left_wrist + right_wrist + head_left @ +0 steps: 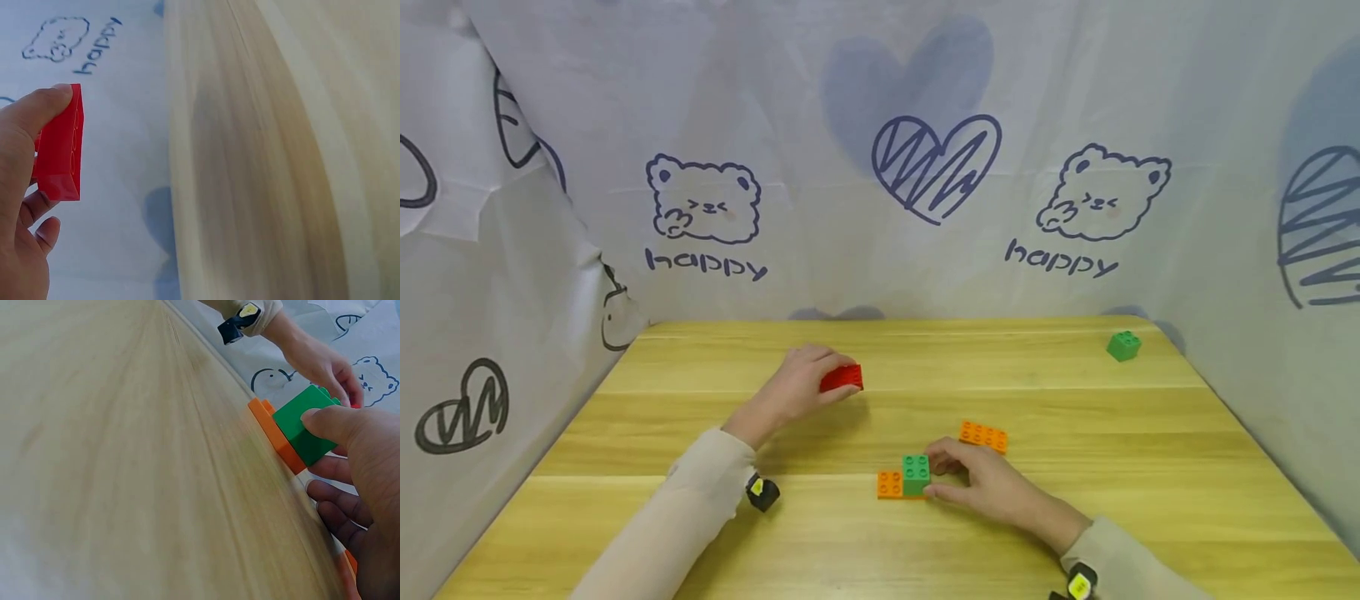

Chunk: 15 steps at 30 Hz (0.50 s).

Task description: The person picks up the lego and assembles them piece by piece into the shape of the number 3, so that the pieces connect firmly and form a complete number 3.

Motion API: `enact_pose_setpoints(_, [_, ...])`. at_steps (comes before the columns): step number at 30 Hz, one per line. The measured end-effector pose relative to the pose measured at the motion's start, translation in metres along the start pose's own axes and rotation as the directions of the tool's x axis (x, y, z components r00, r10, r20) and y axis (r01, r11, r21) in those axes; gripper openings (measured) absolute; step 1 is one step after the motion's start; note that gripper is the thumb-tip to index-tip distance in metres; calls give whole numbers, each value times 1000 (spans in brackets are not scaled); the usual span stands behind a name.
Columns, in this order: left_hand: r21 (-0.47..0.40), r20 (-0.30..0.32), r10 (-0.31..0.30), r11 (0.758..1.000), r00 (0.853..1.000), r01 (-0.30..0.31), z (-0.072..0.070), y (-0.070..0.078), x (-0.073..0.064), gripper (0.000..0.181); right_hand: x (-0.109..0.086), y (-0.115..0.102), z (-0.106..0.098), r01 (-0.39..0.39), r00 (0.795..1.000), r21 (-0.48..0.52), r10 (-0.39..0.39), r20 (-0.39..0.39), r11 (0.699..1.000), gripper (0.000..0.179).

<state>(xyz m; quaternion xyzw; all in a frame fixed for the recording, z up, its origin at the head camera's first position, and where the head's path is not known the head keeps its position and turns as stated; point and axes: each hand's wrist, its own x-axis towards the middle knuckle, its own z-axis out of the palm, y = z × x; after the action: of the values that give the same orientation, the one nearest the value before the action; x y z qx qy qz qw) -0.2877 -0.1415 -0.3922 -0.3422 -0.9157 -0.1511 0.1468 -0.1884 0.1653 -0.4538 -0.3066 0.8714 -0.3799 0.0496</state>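
Observation:
My left hand (797,382) holds a red toy building brick (847,377) between thumb and fingers, over the back middle of the table. In the left wrist view the red brick (57,147) is held clear of the wooden surface, its studded side turned away from the palm. Nearer the front, a green studded brick (916,475) is fixed on the right part of a flat orange brick (889,484). My right hand (988,483) pinches the green brick from the right; the thumb lies against its side in the right wrist view, and the fingertips behind are partly hidden.
A second orange brick (983,437) lies just behind my right hand. Far back at the right edge of the wooden table (700,517) stands another green brick (1123,346). White cloth (835,233) with drawn bears and hearts hangs behind and along the sides.

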Motion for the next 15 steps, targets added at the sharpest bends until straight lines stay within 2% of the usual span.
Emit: enact_pose_setpoints(15, [-62,-78,143,987,987,-147,-7,40,-7,38,0,1,0,-3,1000,-7,3,-5,1000,47])
